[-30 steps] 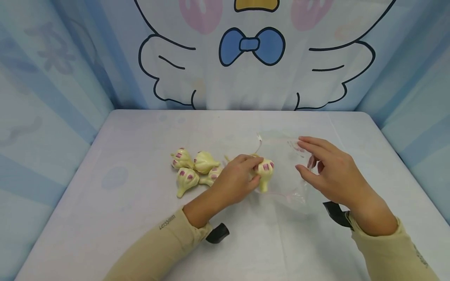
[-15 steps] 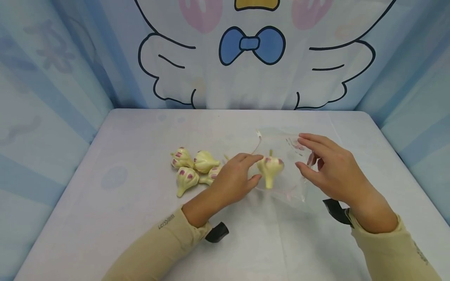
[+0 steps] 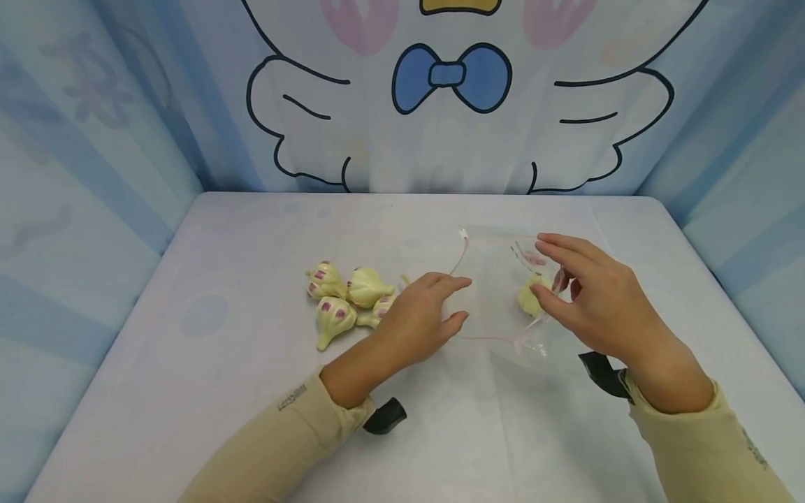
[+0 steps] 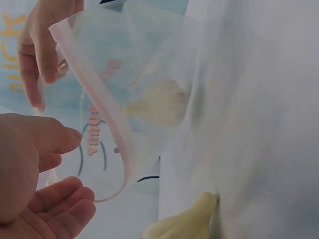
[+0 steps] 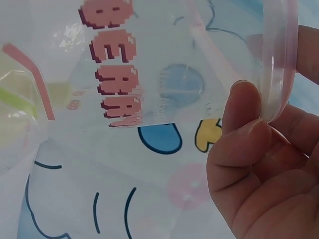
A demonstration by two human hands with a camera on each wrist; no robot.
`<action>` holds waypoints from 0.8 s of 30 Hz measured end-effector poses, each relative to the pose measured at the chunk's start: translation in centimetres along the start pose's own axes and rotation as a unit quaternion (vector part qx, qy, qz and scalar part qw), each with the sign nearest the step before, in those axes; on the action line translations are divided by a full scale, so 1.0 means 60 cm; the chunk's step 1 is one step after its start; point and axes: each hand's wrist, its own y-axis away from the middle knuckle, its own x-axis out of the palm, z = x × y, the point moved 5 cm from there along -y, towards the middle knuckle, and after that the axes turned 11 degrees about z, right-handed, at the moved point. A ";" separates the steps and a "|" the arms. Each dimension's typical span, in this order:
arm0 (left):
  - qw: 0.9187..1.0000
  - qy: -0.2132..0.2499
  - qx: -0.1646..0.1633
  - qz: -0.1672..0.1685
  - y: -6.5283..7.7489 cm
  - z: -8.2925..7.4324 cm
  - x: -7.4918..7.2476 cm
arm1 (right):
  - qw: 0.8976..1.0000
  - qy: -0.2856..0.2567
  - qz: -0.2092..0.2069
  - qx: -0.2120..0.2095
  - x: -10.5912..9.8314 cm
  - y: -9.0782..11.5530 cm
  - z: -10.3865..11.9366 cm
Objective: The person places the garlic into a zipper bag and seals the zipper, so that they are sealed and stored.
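White table [image 3: 157, 391]; garlic [image 4: 164, 102] in bag [image 4: 154, 45], stem [image 4: 133, 108] toward rim [image 4: 97, 99]; right grip [image 3: 594, 304] pinching rim, left grip [image 3: 418, 318] wide.

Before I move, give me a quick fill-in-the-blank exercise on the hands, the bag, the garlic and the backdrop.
The right hand grips a clear bag whose mouth strip is ____ in color.
One garlic bulb sits ____ the bag.
Of the two hands, the loose garlic bulbs lie nearer the ____.
The bow tie on the backdrop is ____.

Missing words: pink; inside; left hand; blue.
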 end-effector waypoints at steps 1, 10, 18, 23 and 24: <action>1.000 0.002 0.000 0.000 0.001 0.000 -0.001 | 1.000 0.002 0.000 -0.001 0.000 0.000 0.000; 0.999 0.025 -0.006 -0.021 0.023 0.011 -0.022 | 1.000 -0.001 -0.001 0.004 -0.001 0.003 -0.002; 0.998 0.032 -0.032 -0.033 0.053 0.049 -0.043 | 1.000 -0.003 -0.006 0.000 -0.002 0.004 -0.005; 0.997 0.032 -0.065 -0.019 0.069 0.076 -0.044 | 1.000 -0.006 -0.009 0.000 -0.001 0.005 -0.006; 0.997 0.029 -0.067 -0.017 0.071 0.080 -0.044 | 1.000 -0.007 -0.009 -0.001 -0.001 0.006 -0.006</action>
